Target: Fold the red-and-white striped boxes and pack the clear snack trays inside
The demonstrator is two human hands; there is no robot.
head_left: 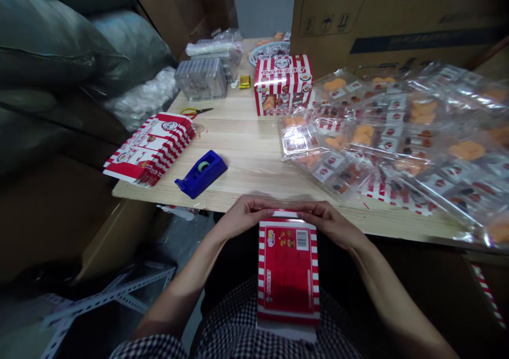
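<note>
At the lower centre of the frame, a red carton with striped red-and-white edges lies over the checked clothing of the person, just on the near side of the bench. Its printed face is up, with a barcode near the upper right corner of that face. The left hand grips the carton's far end from the left, thumb on top and fingers bent behind; the right hand grips the same end from the right in like manner, the thumbs pointing towards each other across a white strip. Left of centre, a blue tape dispenser sits near the bench edge, and a stack of folded printed cartons lies to its upper left, with yellow-handled scissors just beyond. At upper centre stands a made-up striped box, a small gold packet just to its left and clear plastic containers further left. Across the right side, clear packs with orange pieces inside overlap in a loose heap, one of them close beside the striped box. Large brown cardboard fills the upper right; grey bags bulge at the upper left.
</note>
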